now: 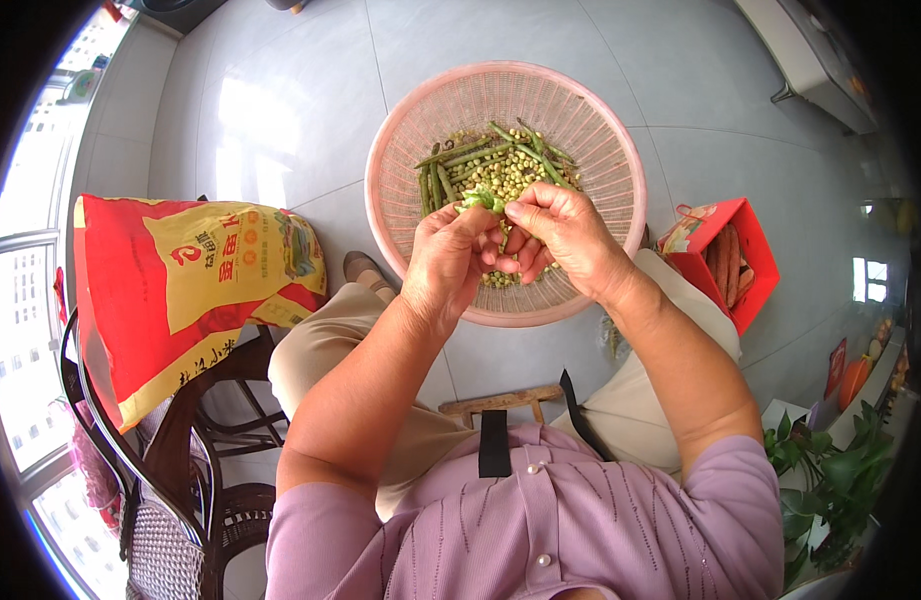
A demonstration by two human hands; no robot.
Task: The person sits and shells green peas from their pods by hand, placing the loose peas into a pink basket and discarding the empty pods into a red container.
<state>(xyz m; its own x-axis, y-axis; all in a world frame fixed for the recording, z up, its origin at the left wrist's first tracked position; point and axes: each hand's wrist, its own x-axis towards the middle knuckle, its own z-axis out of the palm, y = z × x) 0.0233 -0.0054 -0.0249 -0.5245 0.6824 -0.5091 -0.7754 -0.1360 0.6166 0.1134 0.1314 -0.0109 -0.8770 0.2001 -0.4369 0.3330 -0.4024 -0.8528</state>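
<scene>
Over a round pink plastic basket point(618, 150), my left hand point(456, 244) and my right hand point(561, 232) meet close together. Between their fingertips is a split green bean pod point(481, 199), pinched by both thumbs. Loose shelled beans point(516, 172), pale green to yellowish, lie in the bottom of the basket. Long unopened green pods point(468, 154) rest at its left side and across its far part. My hands hide part of the beans below them.
On the left, a red and yellow printed sack point(197, 277) rests on a dark woven chair point(167, 525). To the right, a red box point(760, 270) holds brownish elongated items point(723, 262). A wooden stool point(505, 401) shows between my knees. Leafy plants point(828, 472) stand at lower right.
</scene>
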